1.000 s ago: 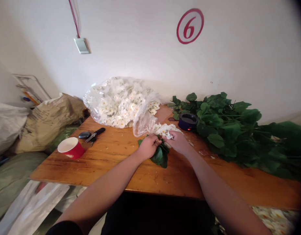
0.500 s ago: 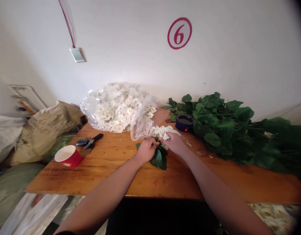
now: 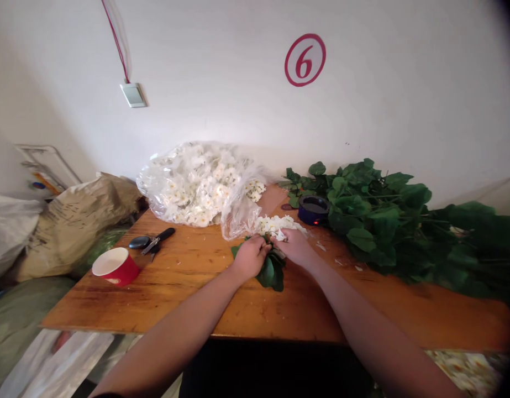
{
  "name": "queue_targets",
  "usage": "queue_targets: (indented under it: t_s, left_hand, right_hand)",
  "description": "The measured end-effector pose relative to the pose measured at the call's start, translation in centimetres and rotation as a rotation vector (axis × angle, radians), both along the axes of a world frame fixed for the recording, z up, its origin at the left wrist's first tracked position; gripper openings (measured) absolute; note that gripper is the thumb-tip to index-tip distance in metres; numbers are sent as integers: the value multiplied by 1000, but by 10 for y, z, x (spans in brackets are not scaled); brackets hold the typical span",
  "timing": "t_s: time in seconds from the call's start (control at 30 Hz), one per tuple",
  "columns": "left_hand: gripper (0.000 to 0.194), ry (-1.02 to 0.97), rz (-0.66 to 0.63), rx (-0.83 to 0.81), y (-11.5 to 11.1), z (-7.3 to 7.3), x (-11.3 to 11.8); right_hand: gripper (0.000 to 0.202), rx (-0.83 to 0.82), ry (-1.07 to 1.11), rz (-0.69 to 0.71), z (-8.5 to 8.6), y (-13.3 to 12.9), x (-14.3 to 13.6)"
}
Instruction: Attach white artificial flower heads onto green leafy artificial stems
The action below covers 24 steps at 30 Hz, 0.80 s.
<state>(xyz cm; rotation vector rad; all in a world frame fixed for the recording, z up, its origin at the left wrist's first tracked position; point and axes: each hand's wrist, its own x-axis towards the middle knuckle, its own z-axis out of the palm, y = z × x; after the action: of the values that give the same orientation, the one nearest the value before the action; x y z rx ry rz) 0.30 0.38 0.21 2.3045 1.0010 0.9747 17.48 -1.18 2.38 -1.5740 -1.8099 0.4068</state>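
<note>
Near the middle of the wooden table [image 3: 172, 298], my left hand [image 3: 252, 256] is closed on a green leaf sprig [image 3: 272, 273], whose leaves hang below the fingers. My right hand [image 3: 293, 246] meets it from the right, its fingers pinched around a small white flower at the sprig's top. Just behind my hands lies a little heap of white flowers [image 3: 275, 223]. Farther back, a clear plastic bag [image 3: 196, 185] full of white flowers lies on the left. A round dark blue pot [image 3: 313, 211] with a red light stands right of the heap.
Green leafy stems [image 3: 374, 215] cover the table's back right. On the left are a red and white paper cup [image 3: 117, 267] and black-handled cutters [image 3: 159, 240]. Sacks [image 3: 80, 215] lie beyond the left edge. A white wall [image 3: 221, 66] rises behind.
My fingers have drawn slightly closer together at the top of the sprig. The whole view has shifted a little; the other objects rest as before.
</note>
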Motion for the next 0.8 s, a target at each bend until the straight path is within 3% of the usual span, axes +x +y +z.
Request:
queue_targets:
  t_s: [0.2, 0.53, 0.8]
  left_hand:
    - [24, 45, 16, -5, 2, -4, 0]
    - [23, 39, -19, 24, 3, -3, 0]
    - [31, -148, 97, 0, -4, 15, -8]
  right_hand:
    - [27, 1, 63, 37, -6, 2, 2]
    - [25, -21, 78, 62, 0, -2, 0]
    - [28, 122, 51, -5, 1, -6, -7]
